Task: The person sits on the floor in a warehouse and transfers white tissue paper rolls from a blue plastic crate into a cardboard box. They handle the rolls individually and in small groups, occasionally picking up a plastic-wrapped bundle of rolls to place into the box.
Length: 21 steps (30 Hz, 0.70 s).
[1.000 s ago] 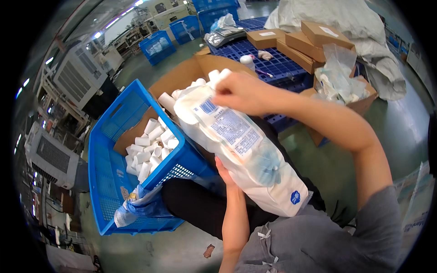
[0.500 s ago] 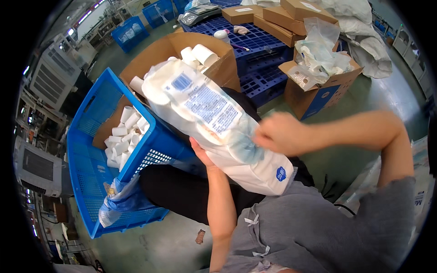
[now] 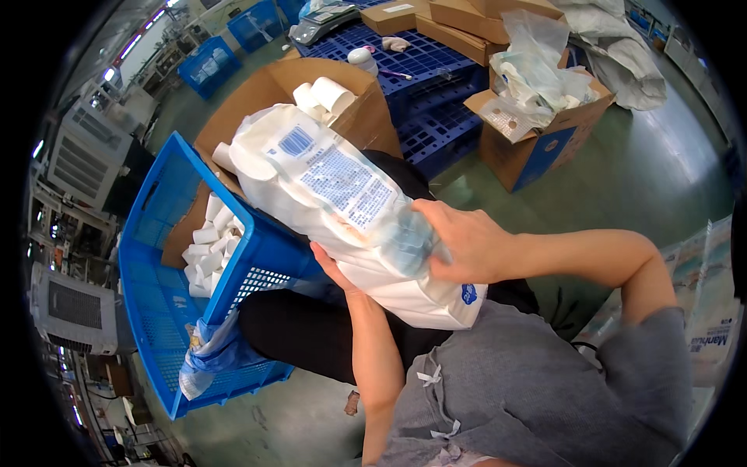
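A long pack of white paper rolls (image 3: 261,175) in printed plastic wrap lies slantwise across my lap, its far end over the blue crate's corner. From beneath, my left hand (image 3: 339,274) supports the pack, thumb side showing and the other fingers hidden under it. My right hand (image 3: 475,243) grips the near right part of the pack, beside a pale blue patch of wrap, with thumb and fingers pressed on it. Loose white rolls (image 3: 208,257) fill part of the blue crate (image 3: 268,253) on the left.
Beyond the pack stands an open cardboard box (image 3: 377,117) with more white rolls. A dark blue pallet (image 3: 443,148) bears flat cartons (image 3: 459,35). Right of it, another carton (image 3: 506,159) overflows with clear plastic wrap. Crumpled blue-white plastic (image 3: 214,350) hangs on the crate's edge.
My right hand, blurred and curled above the pack before, now rests on its near right side with the fingers spread around it. The pack has shifted slightly left in the view.
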### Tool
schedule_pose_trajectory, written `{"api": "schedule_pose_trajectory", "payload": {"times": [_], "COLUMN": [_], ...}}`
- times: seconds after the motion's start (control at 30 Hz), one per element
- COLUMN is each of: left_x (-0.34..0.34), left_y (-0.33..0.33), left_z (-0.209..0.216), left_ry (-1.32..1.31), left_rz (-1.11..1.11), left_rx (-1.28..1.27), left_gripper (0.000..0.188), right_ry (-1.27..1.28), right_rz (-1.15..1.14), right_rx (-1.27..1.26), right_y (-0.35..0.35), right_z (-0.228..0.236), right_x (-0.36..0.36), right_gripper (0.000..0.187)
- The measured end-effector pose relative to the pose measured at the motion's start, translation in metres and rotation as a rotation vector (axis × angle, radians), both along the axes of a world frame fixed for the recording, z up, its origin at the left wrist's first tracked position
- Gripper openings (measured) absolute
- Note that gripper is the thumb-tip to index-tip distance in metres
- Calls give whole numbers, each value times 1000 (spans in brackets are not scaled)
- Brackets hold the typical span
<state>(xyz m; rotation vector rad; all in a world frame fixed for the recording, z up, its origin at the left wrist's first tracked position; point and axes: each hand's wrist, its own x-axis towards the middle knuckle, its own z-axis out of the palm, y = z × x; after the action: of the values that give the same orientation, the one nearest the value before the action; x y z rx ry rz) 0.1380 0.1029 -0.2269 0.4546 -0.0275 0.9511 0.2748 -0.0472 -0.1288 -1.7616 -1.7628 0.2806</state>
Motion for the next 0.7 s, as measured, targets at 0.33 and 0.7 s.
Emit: {"api": "schedule_pose_trajectory", "payload": {"times": [0.33,0.7], "left_x": [-3,-4], "left_y": [5,-1], "left_z": [-5,3], "left_ry": [-32,-33], "left_rz": [-19,-26], "left_rx": [-42,-47], "left_gripper": [74,75], "right_ry": [276,283], "right_rz": [13,-71], "right_rx": [-56,149], "right_y": [7,33], "right_z": [0,16], "right_x": [1,-19], "right_gripper": [63,30]}}
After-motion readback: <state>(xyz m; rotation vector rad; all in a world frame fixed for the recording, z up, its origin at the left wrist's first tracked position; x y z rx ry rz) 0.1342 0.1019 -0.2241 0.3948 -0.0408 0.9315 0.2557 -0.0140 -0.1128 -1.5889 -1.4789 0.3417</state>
